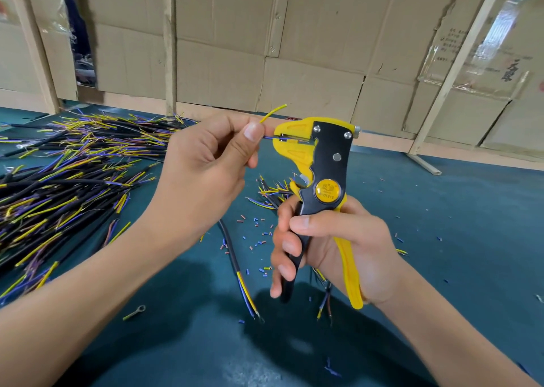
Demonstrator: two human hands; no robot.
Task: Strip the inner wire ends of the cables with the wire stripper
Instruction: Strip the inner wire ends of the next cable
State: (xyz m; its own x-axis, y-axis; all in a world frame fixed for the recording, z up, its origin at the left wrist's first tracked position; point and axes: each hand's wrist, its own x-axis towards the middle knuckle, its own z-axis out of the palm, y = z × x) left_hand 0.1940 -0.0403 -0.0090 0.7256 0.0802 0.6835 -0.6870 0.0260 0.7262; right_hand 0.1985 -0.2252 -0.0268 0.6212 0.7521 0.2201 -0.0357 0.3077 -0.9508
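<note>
at centre frame, my left hand [206,163] pinched a cable end between thumb and curled fingers, feeding a blue inner wire [269,137] level into the mouth of the wire stripper [318,163]. a yellow inner wire [273,112] of the same cable sprang up and away, clear of the tool. my right hand [332,251] gripped the stripper upright, fingers wrapped round the black handle and palm against the yellow one; the handles looked partly squeezed, though i could not tell whether the blades had bitten.

step in hand, as i judged it: seating one blue wire end in the stripper head, just ahead of the cut. the next move called for a full squeeze of the right hand while the left held the cable steady and in line, then a release and a swap to the yellow wire.

below the hands, short snippets of blue and red insulation [256,239] lay scattered on the green work surface [441,239], near a loose cable [235,266] with its inner wires splayed. a small heap of cables [270,195] sat just behind the stripper. to the left a large pile of black cables [73,174] with yellow and blue ends spread across the surface. cardboard sheets [294,48] walled off the back.
</note>
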